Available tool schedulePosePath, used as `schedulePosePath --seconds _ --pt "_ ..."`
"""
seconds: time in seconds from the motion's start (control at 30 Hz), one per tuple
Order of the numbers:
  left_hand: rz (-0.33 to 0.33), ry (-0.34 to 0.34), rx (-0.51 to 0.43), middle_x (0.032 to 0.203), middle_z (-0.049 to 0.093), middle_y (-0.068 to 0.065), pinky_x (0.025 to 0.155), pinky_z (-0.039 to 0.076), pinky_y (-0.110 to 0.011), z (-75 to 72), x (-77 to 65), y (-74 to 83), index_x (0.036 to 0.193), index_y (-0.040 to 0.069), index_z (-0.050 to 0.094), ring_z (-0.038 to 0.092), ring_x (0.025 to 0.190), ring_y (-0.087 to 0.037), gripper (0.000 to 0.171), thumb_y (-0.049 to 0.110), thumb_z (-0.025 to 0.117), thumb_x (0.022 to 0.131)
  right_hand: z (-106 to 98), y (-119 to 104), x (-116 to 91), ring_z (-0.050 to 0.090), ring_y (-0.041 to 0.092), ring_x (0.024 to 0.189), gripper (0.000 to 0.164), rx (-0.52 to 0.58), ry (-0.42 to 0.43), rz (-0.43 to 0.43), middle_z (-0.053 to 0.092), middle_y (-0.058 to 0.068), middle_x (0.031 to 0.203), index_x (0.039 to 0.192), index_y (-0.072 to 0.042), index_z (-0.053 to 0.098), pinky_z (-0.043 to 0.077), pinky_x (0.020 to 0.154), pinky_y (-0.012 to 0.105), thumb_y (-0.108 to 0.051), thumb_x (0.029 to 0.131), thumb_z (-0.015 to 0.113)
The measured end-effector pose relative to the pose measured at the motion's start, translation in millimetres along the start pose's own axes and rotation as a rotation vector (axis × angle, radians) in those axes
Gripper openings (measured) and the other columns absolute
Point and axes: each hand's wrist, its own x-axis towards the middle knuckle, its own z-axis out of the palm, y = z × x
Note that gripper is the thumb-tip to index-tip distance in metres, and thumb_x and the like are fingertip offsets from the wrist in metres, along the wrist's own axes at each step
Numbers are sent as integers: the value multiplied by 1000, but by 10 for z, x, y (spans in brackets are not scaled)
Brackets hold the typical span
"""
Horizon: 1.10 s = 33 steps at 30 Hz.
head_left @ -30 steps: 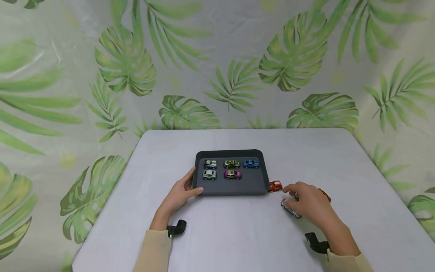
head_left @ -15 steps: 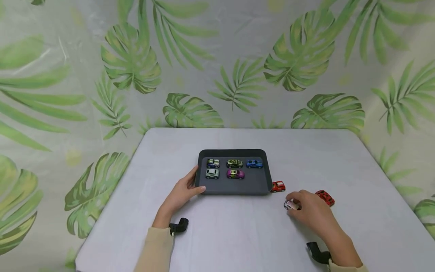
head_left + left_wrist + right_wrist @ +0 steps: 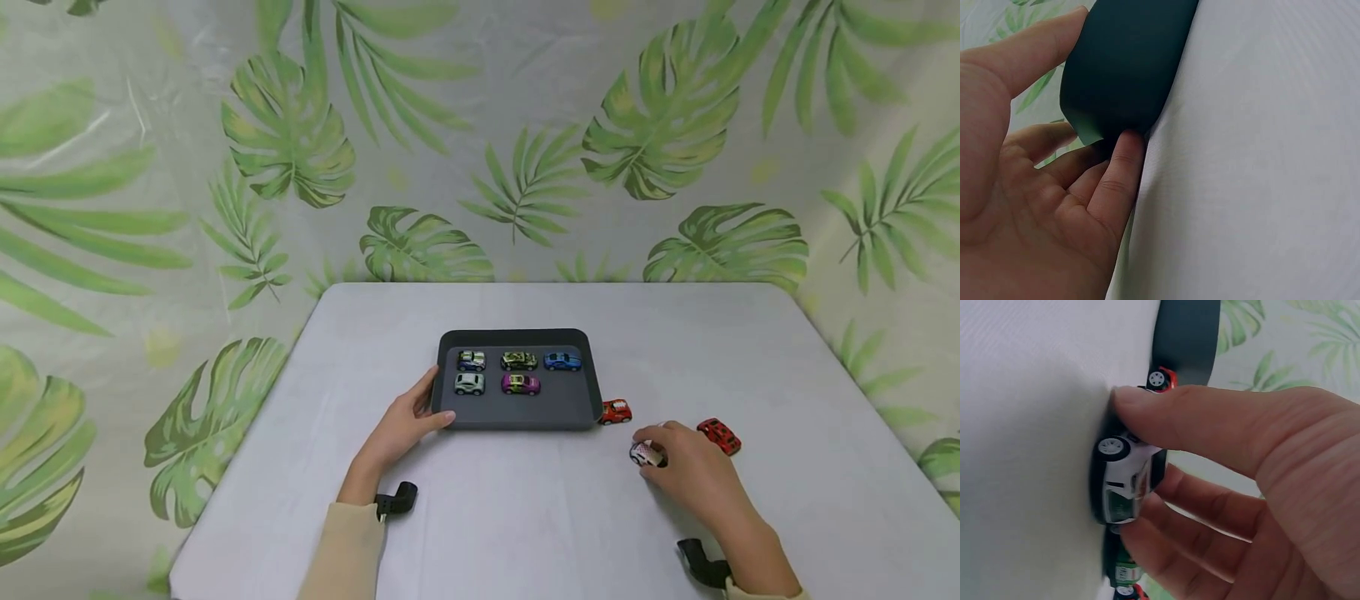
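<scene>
Head: the left hand point(image 3: 402, 423) has its grip clamped on the dark grey tray point(image 3: 517, 426), which holds five toy cars point(image 3: 521, 384); on the tabletop point(image 3: 495, 517), the right hand point(image 3: 688, 463) pinches a white toy car point(image 3: 644, 454) near the red toy car point(image 3: 617, 412).

Left wrist: thumb and fingers touch the tray's wall.

Right wrist: a green toy car point(image 3: 1127, 570) sits just beside the white one.

White toy car point(image 3: 1127, 478) between fingers point(image 3: 1163, 550), near tray point(image 3: 555, 407)

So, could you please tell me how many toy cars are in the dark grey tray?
5 in the tray. Far row, left to right: multicoloured car, green-patterned car, blue car. Near row, left to right: pale car, purple car. None looks hidden.
</scene>
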Motion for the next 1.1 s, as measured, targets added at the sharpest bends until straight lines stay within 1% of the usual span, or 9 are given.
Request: schedulePosePath --seconds 0.1,0.23,0.37,0.43,0.53,0.77,0.83,0.97,1.1 --pt "-4 0 -6 161 26 13 114 34 -26 0 -4 -11 161 33 26 28 146 -7 90 33 80 89 34 -4 3 57 13 74 37 -4 36 -17 63 -4 87 108 -19 77 47 58 35 -15 73 88" --pt "-3 0 -8 161 26 12 115 33 -26 -2 -5 3 161 33 26 28 146 -7 90 33 80 89 69 -8 9 55 12 71 37 5 72 -22 62 -5 86 109 -18 77 45 55 31 -14 73 87" --pt "-2 1 -2 162 26 9 115 33 -28 1 -27 17 160 33 26 29 147 -10 89 32 80 89 90 -16 16 51 13 68 38 8 53 2 62 -4 86 111 -15 78 43 53 30 -15 74 86" --pt "-5 0 1 162 26 9 115 33 -27 5 -32 21 160 34 26 28 147 -9 89 33 80 89 92 -24 21 50 14 68 38 7 37 17 62 -3 87 111 -14 78 42 53 31 -16 74 86" --pt "-5 -1 1 162 25 11 115 33 -26 9 -30 22 160 36 26 28 146 -8 88 33 79 90 88 -37 37 50 15 69 38 7 36 24 63 -3 88 112 -13 78 42 54 31 -17 74 86" --pt "-9 11 -3 162 26 12 114 34 -27 -4 -12 3 161 34 26 29 146 -7 90 34 80 89 70 -66 79 52 15 72 38 36 63 11 64 -3 92 112 -15 78 42 56 31 -16 75 86" --pt "-4 5 -9 162 26 10 115 34 -29 -10 -11 -7 161 31 25 28 147 -9 90 32 80 89 65 -73 89 53 15 74 38 50 65 7 64 -3 93 112 -16 78 43 58 31 -15 75 86" --pt "17 -7 -37 163 25 5 116 32 -32 -20 -8 -13 161 28 25 27 148 -14 90 28 80 89 35 -85 112 56 16 78 36 82 74 -32 63 -3 95 112 -17 78 45 61 32 -13 76 85" --pt "19 -17 -73 164 25 4 117 32 -32 -21 -4 -4 161 31 27 26 148 -14 90 25 80 89 -24 -115 144 59 17 81 36 104 66 -66 63 -2 97 113 -18 77 47 60 32 -12 78 83"
